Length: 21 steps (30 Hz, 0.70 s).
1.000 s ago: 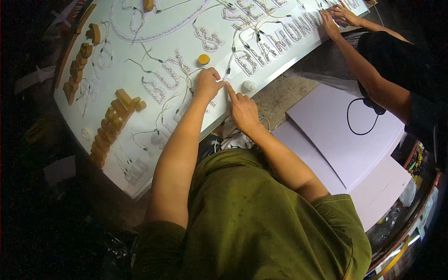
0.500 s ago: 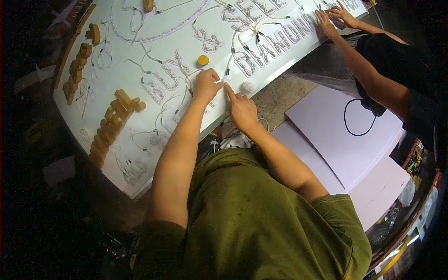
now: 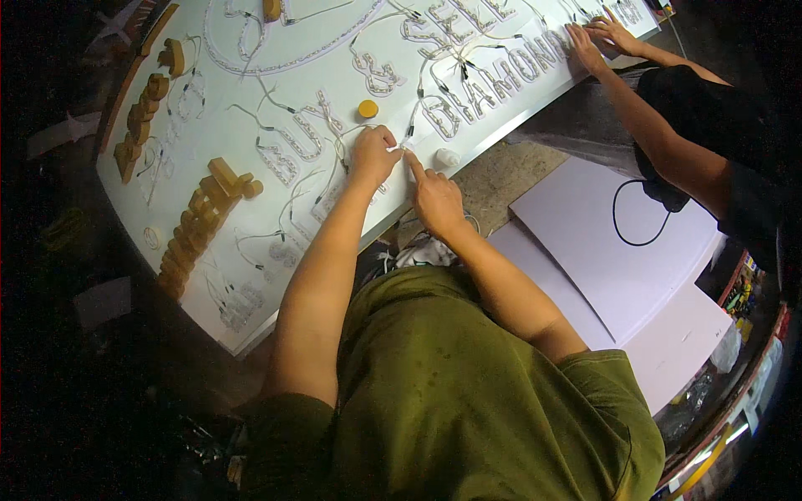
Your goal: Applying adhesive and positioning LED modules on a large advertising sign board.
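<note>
Near the table's close edge, my left hand point(image 3: 373, 157) is closed in a pinch on a small white strip point(image 3: 396, 149); its exact kind is too small to make out. The index finger of my right hand point(image 3: 437, 199) is stretched out and rests at the strip's right end, while its other fingers curl loosely and hold nothing. Just right of that finger stands a small white bottle point(image 3: 447, 157). A round yellow cap point(image 3: 368, 108) lies beyond my left hand. Clear letter shapes lined with light strips point(image 3: 290, 150) surround my hands, with thin wires trailing between them.
The white table point(image 3: 209, 108) carries rows of yellowish block-like letter pieces point(image 3: 196, 225) at the left. At the far right, a co-worker's hands point(image 3: 589, 48) touch other letters. White boards point(image 3: 618, 217) lie below the table on the right, a black cable point(image 3: 622, 238) over them.
The view has shifted slightly. My two hands keep almost the same pose at the white strip, and the co-worker's hands stay near the same letters.
</note>
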Each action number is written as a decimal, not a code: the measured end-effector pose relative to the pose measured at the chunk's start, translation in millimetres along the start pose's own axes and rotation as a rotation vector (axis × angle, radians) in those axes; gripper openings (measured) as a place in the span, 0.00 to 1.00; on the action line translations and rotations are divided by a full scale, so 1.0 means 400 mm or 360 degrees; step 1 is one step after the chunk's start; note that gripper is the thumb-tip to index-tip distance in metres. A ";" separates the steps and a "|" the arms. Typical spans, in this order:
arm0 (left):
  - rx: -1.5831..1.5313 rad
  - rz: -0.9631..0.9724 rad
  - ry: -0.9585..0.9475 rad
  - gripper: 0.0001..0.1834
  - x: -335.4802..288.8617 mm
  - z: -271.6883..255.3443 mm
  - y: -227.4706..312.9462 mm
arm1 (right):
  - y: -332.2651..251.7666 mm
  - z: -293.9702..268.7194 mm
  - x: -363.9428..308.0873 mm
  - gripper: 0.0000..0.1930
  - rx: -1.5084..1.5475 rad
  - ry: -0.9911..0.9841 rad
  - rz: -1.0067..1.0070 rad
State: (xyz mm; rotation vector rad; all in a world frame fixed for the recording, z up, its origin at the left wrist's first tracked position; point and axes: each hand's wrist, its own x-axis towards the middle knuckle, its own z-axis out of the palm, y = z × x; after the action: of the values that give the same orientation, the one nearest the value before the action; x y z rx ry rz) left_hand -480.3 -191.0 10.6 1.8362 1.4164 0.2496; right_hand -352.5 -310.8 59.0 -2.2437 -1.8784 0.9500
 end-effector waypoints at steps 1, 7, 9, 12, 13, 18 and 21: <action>-0.0005 0.0007 0.0014 0.14 -0.001 0.001 -0.002 | -0.001 -0.001 -0.001 0.39 -0.0005 0.0004 -0.0006; -0.0094 0.0035 0.0068 0.10 -0.020 -0.001 -0.003 | 0.001 -0.003 0.002 0.40 -0.0024 -0.0018 -0.0021; -0.0104 0.0056 0.0095 0.09 -0.034 0.003 0.000 | 0.002 0.000 0.002 0.40 -0.0027 -0.0020 -0.0022; -0.0061 0.0171 0.0147 0.06 -0.058 0.002 0.000 | 0.001 0.000 0.000 0.41 -0.0042 0.0003 -0.0049; -0.0009 0.0264 0.0174 0.06 -0.067 0.002 0.001 | 0.000 -0.001 -0.001 0.41 -0.0033 -0.0002 -0.0052; 0.0004 0.0363 0.0195 0.10 -0.110 -0.002 0.027 | 0.012 0.016 0.000 0.43 0.0067 0.0056 -0.0045; 0.0020 0.0366 0.0201 0.13 -0.120 0.000 0.028 | 0.016 0.018 0.003 0.42 0.0093 0.0047 -0.0043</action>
State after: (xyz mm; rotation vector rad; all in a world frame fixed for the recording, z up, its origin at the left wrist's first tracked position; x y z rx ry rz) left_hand -489.4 -234.4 32.3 2.0248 1.2913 0.4808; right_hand -350.3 -313.9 50.0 -2.1817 -1.8392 0.9498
